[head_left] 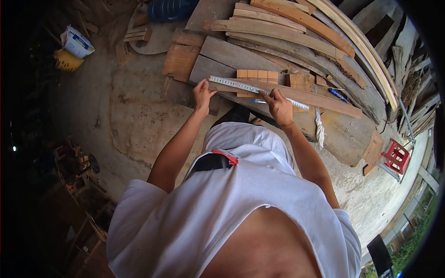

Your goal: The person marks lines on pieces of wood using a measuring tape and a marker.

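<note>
A white tape measure (pixel 232 83) with black and red markings is drawn out along a long wooden strip (pixel 324 101). My left hand (pixel 202 96) is closed, its fingertips pinching the tape's end at the strip's left end. Farther right, my right hand (pixel 279 107) is curled over the tape and strip with thumb and fingers gripping them; the tape runs on past it. A pen (pixel 260 101) with a blue tip pokes out left of that hand; whether the fingers hold it is hidden. Under the strip lies a light wood block with pencil-like lines (pixel 257 75).
Long curved boards (pixel 287 34) are stacked beyond the strip. A blue tool (pixel 337 95) and a whitish cloth-like bundle (pixel 320 132) lie to the right. A red plastic stool (pixel 396 156) stands far right, a white bucket (pixel 77 42) at far left.
</note>
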